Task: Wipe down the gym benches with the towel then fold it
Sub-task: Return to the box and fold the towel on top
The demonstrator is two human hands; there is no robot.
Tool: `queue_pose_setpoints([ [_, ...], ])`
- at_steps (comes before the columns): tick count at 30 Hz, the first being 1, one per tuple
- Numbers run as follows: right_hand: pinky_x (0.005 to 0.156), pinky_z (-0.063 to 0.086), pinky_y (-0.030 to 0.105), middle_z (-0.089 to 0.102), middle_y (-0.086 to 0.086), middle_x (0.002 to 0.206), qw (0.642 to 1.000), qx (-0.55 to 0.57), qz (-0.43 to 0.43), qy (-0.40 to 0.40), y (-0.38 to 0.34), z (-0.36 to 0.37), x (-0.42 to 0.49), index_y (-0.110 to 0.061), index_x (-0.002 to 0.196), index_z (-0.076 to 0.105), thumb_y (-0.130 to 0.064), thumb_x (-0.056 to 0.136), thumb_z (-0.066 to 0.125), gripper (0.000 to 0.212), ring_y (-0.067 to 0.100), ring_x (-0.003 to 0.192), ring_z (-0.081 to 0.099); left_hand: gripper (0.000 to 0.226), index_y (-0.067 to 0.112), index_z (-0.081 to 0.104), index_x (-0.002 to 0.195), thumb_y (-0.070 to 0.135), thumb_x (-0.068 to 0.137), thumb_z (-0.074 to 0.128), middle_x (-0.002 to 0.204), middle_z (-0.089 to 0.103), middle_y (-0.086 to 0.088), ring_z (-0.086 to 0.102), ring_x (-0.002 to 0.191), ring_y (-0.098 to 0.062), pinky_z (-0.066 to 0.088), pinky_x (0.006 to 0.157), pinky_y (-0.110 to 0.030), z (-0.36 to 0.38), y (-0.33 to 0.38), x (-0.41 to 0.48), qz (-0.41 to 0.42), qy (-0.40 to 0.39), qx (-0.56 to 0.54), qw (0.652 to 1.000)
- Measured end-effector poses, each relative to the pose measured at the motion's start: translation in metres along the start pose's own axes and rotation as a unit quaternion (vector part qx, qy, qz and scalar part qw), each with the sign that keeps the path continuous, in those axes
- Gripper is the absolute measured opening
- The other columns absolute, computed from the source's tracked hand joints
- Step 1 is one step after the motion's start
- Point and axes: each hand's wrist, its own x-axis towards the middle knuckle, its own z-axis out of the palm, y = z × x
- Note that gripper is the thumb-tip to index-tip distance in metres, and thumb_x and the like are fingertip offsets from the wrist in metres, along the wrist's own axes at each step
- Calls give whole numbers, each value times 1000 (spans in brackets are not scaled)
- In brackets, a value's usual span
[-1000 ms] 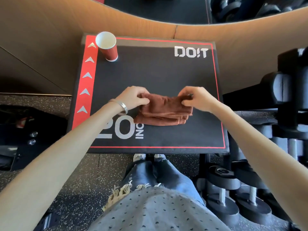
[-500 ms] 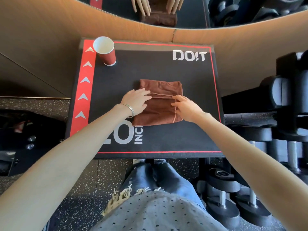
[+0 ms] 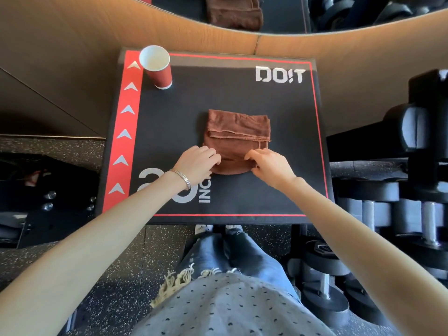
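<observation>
A brown towel (image 3: 238, 132) lies folded into a thick square on the black padded box (image 3: 242, 93), near its middle, with a hemmed flap across its top. My left hand (image 3: 196, 163) is at the towel's near left corner, its fingers curled onto the cloth. At the near right corner, my right hand (image 3: 269, 163) pinches the edge between curled fingers and thumb. The near edge bulges up slightly between the two hands.
A red paper cup (image 3: 156, 66) stands upright at the box's far left corner. Dumbbells on a rack (image 3: 363, 209) crowd the right side. A wooden wall (image 3: 72, 57) with a mirror rises behind the box. Dark equipment (image 3: 48, 190) sits on the speckled floor at left.
The towel was laid flat and pressed with both palms. Both hands have since slid back toward me to its near edge and curled onto the corners.
</observation>
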Motion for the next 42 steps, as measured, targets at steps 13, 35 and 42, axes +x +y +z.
queue_pose_setpoints([
  [13, 90, 41, 39, 46, -1, 128, 996, 16, -17, -90, -15, 2, -42, -23, 132, 41, -59, 68, 72, 79, 22, 113, 43, 19, 19, 55, 103, 21, 84, 54, 92, 69, 2, 62, 83, -25, 43, 74, -29, -8, 14, -3, -123, -56, -276, 952],
  [35, 80, 50, 34, 67, 0, 104, 962, 217, 153, 62, 14, -36, 24, -27, 108, 60, -16, 83, 59, 27, 23, 94, 61, 25, 14, 64, 92, 36, 92, 54, 93, 66, -4, 56, 94, -27, 40, 81, -37, -37, -9, 35, -168, 113, -230, 952],
  [42, 89, 46, 39, 61, 0, 107, 952, 230, 183, 85, 22, -34, 43, -18, 114, 56, -21, 83, 67, 33, 21, 103, 56, 26, 19, 60, 108, 37, 90, 58, 109, 64, -3, 52, 106, -26, 38, 85, -36, -29, -22, 68, -243, 107, -155, 952],
])
